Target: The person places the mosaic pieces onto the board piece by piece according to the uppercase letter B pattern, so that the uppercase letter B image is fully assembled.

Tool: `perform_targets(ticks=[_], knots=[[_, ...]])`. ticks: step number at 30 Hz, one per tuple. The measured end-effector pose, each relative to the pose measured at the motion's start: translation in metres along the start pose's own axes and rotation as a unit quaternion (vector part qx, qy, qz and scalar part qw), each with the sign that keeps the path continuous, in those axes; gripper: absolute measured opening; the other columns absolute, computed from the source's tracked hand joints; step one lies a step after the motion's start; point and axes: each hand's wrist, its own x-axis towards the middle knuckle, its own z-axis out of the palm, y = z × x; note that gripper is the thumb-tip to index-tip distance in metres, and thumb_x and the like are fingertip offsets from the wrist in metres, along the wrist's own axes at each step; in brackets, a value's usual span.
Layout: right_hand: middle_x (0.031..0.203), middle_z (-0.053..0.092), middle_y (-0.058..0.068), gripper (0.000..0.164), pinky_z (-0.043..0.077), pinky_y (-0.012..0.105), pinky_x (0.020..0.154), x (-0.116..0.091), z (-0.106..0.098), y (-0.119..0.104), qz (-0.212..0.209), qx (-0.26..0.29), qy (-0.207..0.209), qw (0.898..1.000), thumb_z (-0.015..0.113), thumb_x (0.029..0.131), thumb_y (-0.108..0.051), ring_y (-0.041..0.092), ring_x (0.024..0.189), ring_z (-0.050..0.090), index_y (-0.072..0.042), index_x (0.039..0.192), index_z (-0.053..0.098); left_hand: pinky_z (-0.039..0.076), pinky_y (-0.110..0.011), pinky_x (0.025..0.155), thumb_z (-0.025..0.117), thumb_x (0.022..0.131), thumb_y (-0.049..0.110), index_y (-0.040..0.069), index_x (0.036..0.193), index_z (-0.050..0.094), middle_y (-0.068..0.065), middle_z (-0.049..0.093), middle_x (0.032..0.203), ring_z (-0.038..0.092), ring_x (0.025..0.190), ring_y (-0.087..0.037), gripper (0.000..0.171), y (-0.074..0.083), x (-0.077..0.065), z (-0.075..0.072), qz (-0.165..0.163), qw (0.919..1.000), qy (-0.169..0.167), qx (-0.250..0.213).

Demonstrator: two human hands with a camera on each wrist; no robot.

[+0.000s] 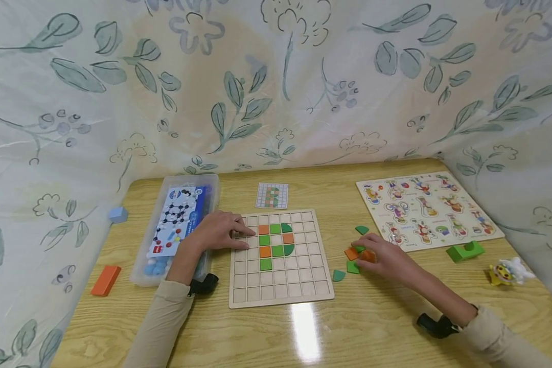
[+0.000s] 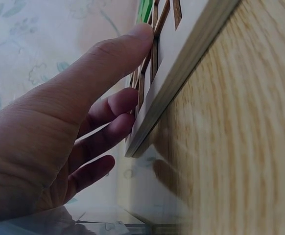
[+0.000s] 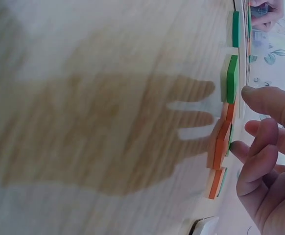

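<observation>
A wooden grid board (image 1: 308, 278) lies in the middle of the table, with orange squares, green squares and dark green quarter-round tiles (image 1: 287, 250) set in its upper part. My left hand (image 1: 220, 231) rests at the board's left edge, fingers loosely extended and holding nothing; in the left wrist view its thumb (image 2: 108, 61) touches the rim. Right of the board, my right hand (image 1: 386, 256) reaches over a small heap of loose tiles, among them an orange tile (image 1: 351, 254) and a green tile (image 1: 352, 268). In the right wrist view a fingertip meets an orange tile (image 3: 223, 144); thumb and fingers are apart.
Behind the board lies a small pattern card (image 1: 272, 196). A clear plastic box (image 1: 140, 273) stands at left, near an orange block (image 1: 106, 280) and a blue block (image 1: 117, 214). At right are a picture puzzle board (image 1: 411, 204), a green block (image 1: 465, 251) and a small toy figure (image 1: 510, 271).
</observation>
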Motion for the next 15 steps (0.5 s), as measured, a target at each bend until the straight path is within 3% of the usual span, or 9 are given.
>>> perform_targets(ticks=[11,15], knots=[[0.115,0.062,0.004,0.037,0.052,0.029,0.074,0.0006,0.0059,-0.0017,-0.038,-0.011,0.004,0.999,0.077,0.082,-0.022,0.016,0.094,0.065,-0.011,0.117,0.068,0.033,-0.023,0.066,0.067,0.081,0.061,0.043,0.115,0.07,0.016,0.061,0.09,0.042,0.069,-0.004,0.039,-0.0001,-0.0001,-0.0013,-0.002,1.0,-0.004,-0.001],[0.114,0.061,0.001,0.035,0.051,0.025,0.071,0.0001,0.0082,-0.003,-0.071,-0.014,-0.002,0.997,0.077,0.082,-0.022,0.012,0.089,0.063,-0.015,0.115,0.069,0.033,-0.024,0.066,0.068,0.08,0.06,0.043,0.114,0.07,0.015,0.062,0.09,0.042,0.069,-0.004,0.038,0.0006,-0.0003,-0.0014,-0.004,1.0,-0.005,-0.003]])
